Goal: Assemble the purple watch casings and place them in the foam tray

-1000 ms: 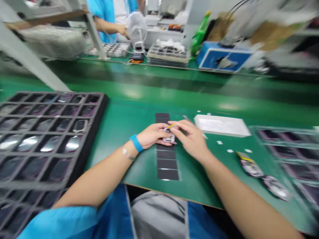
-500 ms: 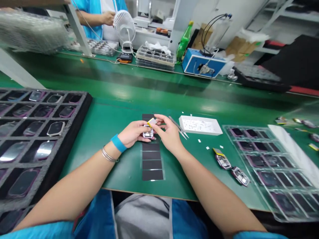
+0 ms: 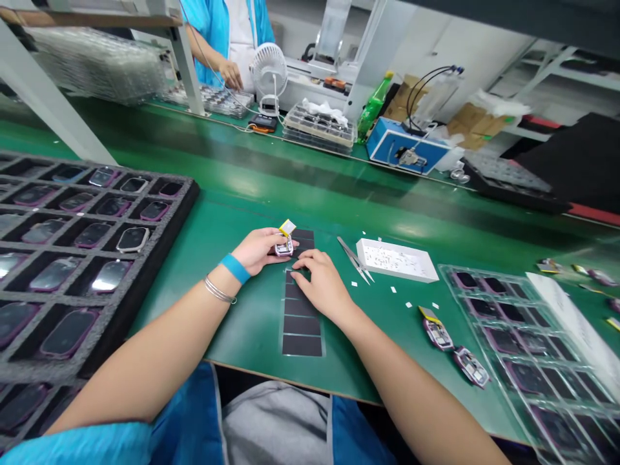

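My left hand [image 3: 254, 250] holds a small metal-framed device [image 3: 284, 248] with a yellow-edged white tab [image 3: 287, 227] sticking up from it. The device sits just above a column of black adhesive strips [image 3: 301, 326] on a backing, laid on the green mat [image 3: 242, 329]. My right hand [image 3: 320, 283] rests with its fingertips on the upper strips, holding nothing that I can see. Steel tweezers [image 3: 354, 259] lie just right of that hand. Two similar devices [image 3: 436, 334] lie further right on the mat.
A grey foam tray [image 3: 191, 188] of dark glossy panels fills the left side. A white box lid [image 3: 396, 260] and a clear plastic tray [image 3: 450, 274] lie to the right. Beyond the conveyor, a co-worker's hand [image 3: 231, 74] is near a small white fan [image 3: 268, 71].
My right hand has left the device and moved down onto the black strips. The left hand still holds the device. The whole view has turned and steadied.
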The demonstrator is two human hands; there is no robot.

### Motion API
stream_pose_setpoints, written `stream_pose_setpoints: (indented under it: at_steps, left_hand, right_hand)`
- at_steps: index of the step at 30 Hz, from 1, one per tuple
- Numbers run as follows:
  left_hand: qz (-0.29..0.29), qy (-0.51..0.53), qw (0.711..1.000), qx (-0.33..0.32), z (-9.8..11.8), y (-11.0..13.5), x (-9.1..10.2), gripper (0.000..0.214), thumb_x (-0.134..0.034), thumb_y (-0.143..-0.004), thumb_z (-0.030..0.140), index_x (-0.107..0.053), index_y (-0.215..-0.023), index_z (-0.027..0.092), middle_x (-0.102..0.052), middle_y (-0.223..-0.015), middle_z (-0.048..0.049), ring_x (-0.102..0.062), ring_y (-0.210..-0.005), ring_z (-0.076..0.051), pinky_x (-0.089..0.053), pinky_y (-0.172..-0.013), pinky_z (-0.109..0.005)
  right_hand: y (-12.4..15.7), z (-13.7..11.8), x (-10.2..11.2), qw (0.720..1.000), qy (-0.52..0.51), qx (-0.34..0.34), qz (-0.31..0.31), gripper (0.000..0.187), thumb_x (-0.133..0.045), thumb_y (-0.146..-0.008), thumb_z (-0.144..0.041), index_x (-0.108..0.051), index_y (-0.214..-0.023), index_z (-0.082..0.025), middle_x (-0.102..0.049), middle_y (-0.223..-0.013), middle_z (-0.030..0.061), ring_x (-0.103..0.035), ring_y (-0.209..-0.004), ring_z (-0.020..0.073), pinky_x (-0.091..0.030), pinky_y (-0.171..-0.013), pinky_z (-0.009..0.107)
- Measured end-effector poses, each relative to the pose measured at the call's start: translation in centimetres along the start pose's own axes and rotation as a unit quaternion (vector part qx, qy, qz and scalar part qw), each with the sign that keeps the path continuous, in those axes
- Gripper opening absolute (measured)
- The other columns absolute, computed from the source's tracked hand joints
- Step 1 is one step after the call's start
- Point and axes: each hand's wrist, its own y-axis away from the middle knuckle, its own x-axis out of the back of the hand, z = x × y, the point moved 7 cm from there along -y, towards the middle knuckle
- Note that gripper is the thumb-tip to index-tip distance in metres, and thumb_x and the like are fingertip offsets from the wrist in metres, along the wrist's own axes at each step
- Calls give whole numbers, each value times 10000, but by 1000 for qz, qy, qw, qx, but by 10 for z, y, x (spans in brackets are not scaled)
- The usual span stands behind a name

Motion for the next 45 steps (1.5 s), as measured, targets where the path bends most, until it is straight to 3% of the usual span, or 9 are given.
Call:
stream_pose_setpoints:
  at_steps: [13, 19, 22, 25, 28, 33, 40, 45]
  left_hand:
    - [-11, -6, 1000, -5, 2, 5, -8, 67, -609, -735, 84, -611, -796, 111, -710, -843, -107, -667, -734, -169, -544, -691, -314]
    - [-4, -11, 1000, -5, 2, 6, -8, 81, -633, -715, 87, -604, -787, 110, -709, -826, -101, -664, -735, -161, -534, -701, -291]
    - [-4, -23, 1000, -8, 3, 7, -10, 119, -661, -696, 107, -607, -802, 112, -708, -825, -96, -659, -736, -155, -526, -685, -261]
    - [-5, -43, 999, -16, 4, 9, -14, 155, -679, -682, 127, -614, -822, 111, -709, -817, -91, -651, -719, -143, -521, -658, -232]
    - [-21, -60, 998, -27, 5, 14, -21, 204, -699, -672, 163, -618, -852, 113, -708, -829, -87, -646, -692, -141, -531, -634, -237]
    - [-65, -83, 994, -3, -4, 19, -32, 257, -727, -666, 227, -626, -882, 132, -676, -764, -46, -624, -627, -128, -561, -584, -256]
    - [-82, -113, 990, 13, -11, 19, -35, 289, -726, -664, 263, -619, -892, 123, -635, -721, -36, -606, -619, -123, -571, -584, -264]
    - [-83, -110, 990, 11, -10, 19, -37, 278, -735, -646, 264, -611, -853, 126, -628, -704, -33, -605, -623, -125, -567, -577, -256]
  right_hand:
    - [-3, 3, -9, 998, -21, -55, -3, 100, -623, -800, -129, -640, -715, -179, -543, -924, 61, -498, -931, 216, -412, -901, 415]
    - [10, -12, -4, 1000, 11, 9, 15, 81, -580, -829, -128, -578, -773, -186, -536, -968, 72, -469, -936, 229, -421, -844, 406]
    - [18, -24, 12, 996, -12, 72, 45, 62, -553, -855, -167, -565, -809, -206, -544, -966, 66, -479, -944, 221, -417, -848, 396]
    - [21, -27, 36, 985, -73, 103, 121, 67, -544, -861, -203, -570, -801, -219, -581, -946, 55, -520, -945, 203, -419, -868, 387]
    - [17, -13, 47, 970, -169, 71, 161, 85, -588, -818, -211, -579, -733, -218, -654, -864, 28, -596, -867, 182, -443, -862, 373]
    - [9, 16, 37, 952, -272, -44, 132, 92, -677, -722, -238, -603, -682, -202, -681, -737, 9, -636, -727, 168, -493, -797, 346]
    - [8, 16, 32, 933, -337, -52, 117, 195, -721, -694, -259, -572, -800, -193, -667, -769, 5, -641, -725, 149, -515, -739, 297]
    - [8, 17, 29, 937, -327, -62, 102, 228, -710, -698, -248, -537, -839, -198, -668, -783, 1, -653, -741, 149, -517, -752, 299]
